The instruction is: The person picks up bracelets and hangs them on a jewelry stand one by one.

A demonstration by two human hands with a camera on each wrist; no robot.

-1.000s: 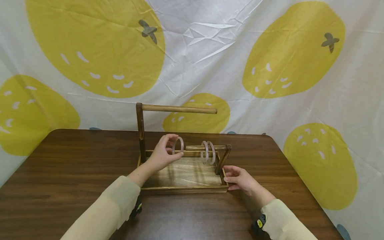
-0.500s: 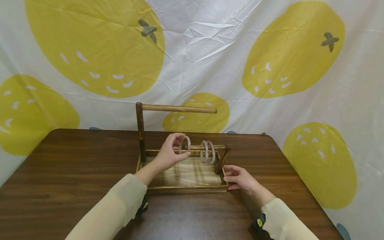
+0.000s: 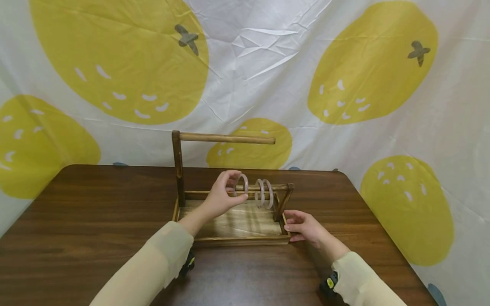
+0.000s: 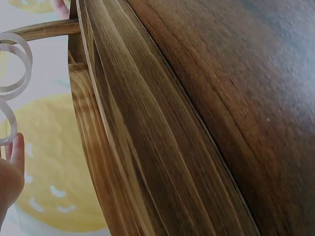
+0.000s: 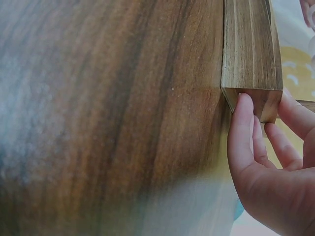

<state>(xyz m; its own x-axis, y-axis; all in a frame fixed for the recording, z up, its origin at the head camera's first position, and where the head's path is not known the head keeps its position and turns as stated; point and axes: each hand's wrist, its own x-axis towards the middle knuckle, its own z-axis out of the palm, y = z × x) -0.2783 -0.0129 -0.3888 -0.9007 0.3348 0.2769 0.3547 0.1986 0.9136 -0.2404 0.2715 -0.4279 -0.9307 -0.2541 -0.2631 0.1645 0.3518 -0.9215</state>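
A: Bangle (image 3: 242, 183) — pale pink, translucent, pinched between thumb and curled fingers of the left hand (image 3: 222, 196), right at the free end of the lower wooden rod (image 3: 264, 187). Whether the ring is already over the rod tip or only against it, I cannot tell from the head view.

B: Two more bangles (image 3: 264, 193) hang on that rod, at 3 o'clock from the held one. Risks?

A: My judgement: if the ring meets the rod end off-centre, it could knock it and slip from the pinch, dropping onto the wooden tray (image 3: 233, 223) below. It looks like stone or glass, so a fall might chip it. Pushed along too briskly, it could also clack against the hanging pair.

B: And the stand itself?

A: Right hand (image 3: 304, 229) braces the tray's near corner at 5 o'clock from the rod, thumb and fingers clamped on the edge; the right wrist view shows the fingers (image 5: 243, 132) wrapped on the corner block. If that hold loosens, a sideways push on the rod could skid the tray across the dark wooden table (image 3: 76, 221).

B: Hard to read?

A: Left wrist view shows only arcs of the rings at its 9 o'clock edge and a fingertip; most of the hand is cut off. The rod's tip hides behind the fingers. The taller upper rod (image 3: 227, 137) carries nothing visible. Wrist devices are mostly under the sleeves.
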